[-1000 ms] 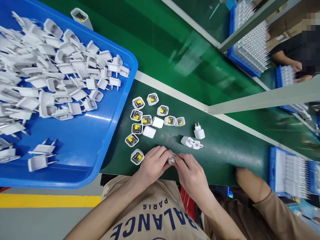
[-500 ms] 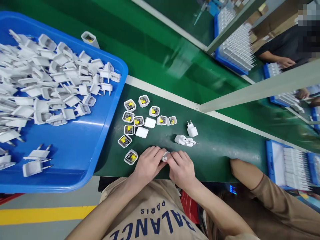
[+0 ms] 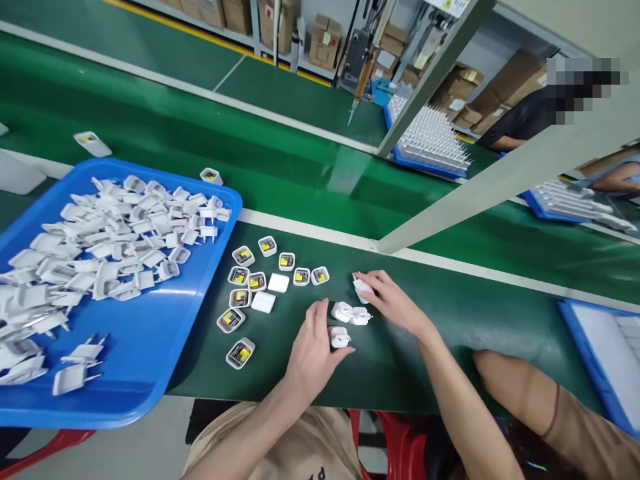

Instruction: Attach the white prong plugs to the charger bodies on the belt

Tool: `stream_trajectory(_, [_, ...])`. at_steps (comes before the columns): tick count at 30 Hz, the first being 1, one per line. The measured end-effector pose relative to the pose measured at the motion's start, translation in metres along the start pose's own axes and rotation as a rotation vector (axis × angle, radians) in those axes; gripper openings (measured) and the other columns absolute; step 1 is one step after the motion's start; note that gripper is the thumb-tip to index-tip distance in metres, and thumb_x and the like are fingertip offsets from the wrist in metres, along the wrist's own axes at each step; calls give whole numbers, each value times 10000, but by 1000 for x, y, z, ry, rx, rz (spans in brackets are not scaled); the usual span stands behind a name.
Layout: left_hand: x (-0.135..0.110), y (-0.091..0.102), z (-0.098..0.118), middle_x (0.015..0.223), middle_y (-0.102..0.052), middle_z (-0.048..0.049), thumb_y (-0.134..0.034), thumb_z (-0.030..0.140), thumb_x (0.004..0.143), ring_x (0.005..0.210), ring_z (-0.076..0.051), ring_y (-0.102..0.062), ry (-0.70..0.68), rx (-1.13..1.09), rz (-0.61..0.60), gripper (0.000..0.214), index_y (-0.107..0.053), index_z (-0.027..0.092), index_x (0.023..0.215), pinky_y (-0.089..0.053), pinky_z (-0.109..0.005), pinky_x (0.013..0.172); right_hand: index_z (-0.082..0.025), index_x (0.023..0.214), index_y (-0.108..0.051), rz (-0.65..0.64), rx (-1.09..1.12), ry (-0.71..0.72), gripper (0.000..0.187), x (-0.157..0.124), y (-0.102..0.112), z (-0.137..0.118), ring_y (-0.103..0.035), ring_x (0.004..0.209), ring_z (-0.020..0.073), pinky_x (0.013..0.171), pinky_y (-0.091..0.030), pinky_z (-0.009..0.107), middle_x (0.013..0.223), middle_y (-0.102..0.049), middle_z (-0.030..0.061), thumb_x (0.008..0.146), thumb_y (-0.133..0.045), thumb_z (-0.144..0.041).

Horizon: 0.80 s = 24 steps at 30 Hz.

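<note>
My left hand (image 3: 311, 343) is on the green bench with thumb and fingers apart, around the near side of a white plug charger (image 3: 341, 337) standing on the surface. My right hand (image 3: 395, 301) pinches another white plug charger (image 3: 363, 291), its pins pointing away from me. Between the hands lie white charger pieces (image 3: 351, 313) close together. To the left stand several open white charger housings (image 3: 240, 353) with yellow and black parts inside. Two white housings (image 3: 263, 303) among them show a plain closed face.
A blue tray (image 3: 150, 360) heaped with loose white plug caps (image 3: 145, 220) fills the left. A pale metal post (image 3: 450, 197) rises behind the bench. At right a co-worker's arm (image 3: 520, 380) rests near another blue tray (image 3: 590, 360).
My hands have parted from the piece they both held. The left stays low beside a standing charger; the right has moved right and grasps the plug charger there. The view has tilted upward.
</note>
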<state>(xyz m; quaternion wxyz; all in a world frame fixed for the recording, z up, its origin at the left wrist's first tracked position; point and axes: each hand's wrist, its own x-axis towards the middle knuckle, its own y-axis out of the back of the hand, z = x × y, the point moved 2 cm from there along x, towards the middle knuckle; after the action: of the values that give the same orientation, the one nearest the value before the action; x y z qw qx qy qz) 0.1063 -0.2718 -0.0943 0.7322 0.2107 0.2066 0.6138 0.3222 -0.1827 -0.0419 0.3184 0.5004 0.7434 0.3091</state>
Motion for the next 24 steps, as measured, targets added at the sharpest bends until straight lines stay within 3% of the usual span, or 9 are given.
stream_trajectory(2, [6, -5, 7, 1424, -517, -120, -825, 201, 781, 1256, -305, -626, -36, 49, -37, 870, -332, 268, 1494, -583, -443, 1003, -300, 1352, -640, -88, 23, 81, 382, 7, -3, 2, -653, 1034, 231, 973, -559, 427, 1188, -642, 76, 992, -565, -403])
stream_trajectory(4, [13, -11, 12, 1380, -552, -109, -774, 180, 820, 1236, -296, -633, -94, 90, -55, 743, -396, 264, 1453, -583, -435, 997, -294, 1351, -625, -48, 60, 127, 378, 4, -6, 6, -657, 1048, 234, 976, -559, 441, 1176, -669, 69, 979, -600, -358])
stream_trajectory(10, [39, -58, 37, 1263, -613, -110, -815, 227, 813, 1103, -279, -662, -207, 149, -51, 673, -475, 231, 1395, -604, -428, 932, -288, 1464, -494, 415, 380, 75, 525, -37, -20, 44, -692, 1050, 213, 903, -598, 397, 1204, -656, 81, 966, -647, -354])
stream_trajectory(13, [53, -80, 58, 1227, -630, -126, -883, 282, 763, 1060, -283, -672, -264, 216, -103, 748, -497, 181, 1396, -608, -424, 906, -272, 1372, -562, 516, 507, 19, 449, -56, -21, 59, -698, 1117, 242, 893, -608, 400, 1172, -687, 90, 951, -673, -381])
stream_trajectory(15, [57, -78, 68, 1261, -628, -169, -933, 361, 701, 1076, -302, -672, -315, 262, -131, 897, -476, 122, 1434, -604, -429, 922, -265, 1358, -566, 535, 572, -29, 449, -68, -18, 64, -685, 1189, 262, 940, -599, 428, 1215, -702, 112, 951, -674, -420])
stream_trajectory(17, [55, -54, 69, 1302, -623, -197, -929, 451, 691, 1098, -324, -668, -379, 318, -113, 953, -470, 104, 1451, -601, -447, 931, -259, 1360, -565, 607, 597, -73, 477, -81, -13, 68, -649, 1271, 283, 1027, -558, 490, 1303, -687, 139, 947, -671, -474])
stream_trajectory(19, [47, -7, 57, 1301, -641, -171, -833, 476, 811, 1110, -324, -667, -427, 381, -26, 747, -522, 155, 1410, -596, -459, 927, -247, 1316, -598, 771, 589, -99, 497, -96, -8, 70, -636, 1293, 311, 1089, -504, 551, 1340, -672, 169, 917, -692, -527])
stream_trajectory(22, [20, 94, 18, 1158, -701, -89, -582, 394, 1014, 1044, -257, -690, -368, 447, 183, 289, -629, 224, 1244, -583, -404, 908, -230, 1173, -664, 1021, 561, -149, 495, -116, -3, 66, -689, 1183, 354, 1082, -473, 604, 1208, -713, 193, 820, -780, -557])
stream_trajectory(24, [-8, 163, -16, 1096, -712, -63, -540, 467, 1023, 996, -246, -697, -217, 543, 288, 287, -675, 243, 1140, -578, -382, 891, -226, 1055, -691, 1177, 538, -212, 476, -129, -2, 59, -719, 1057, 369, 1029, -479, 638, 1079, -723, 182, 750, -832, -563])
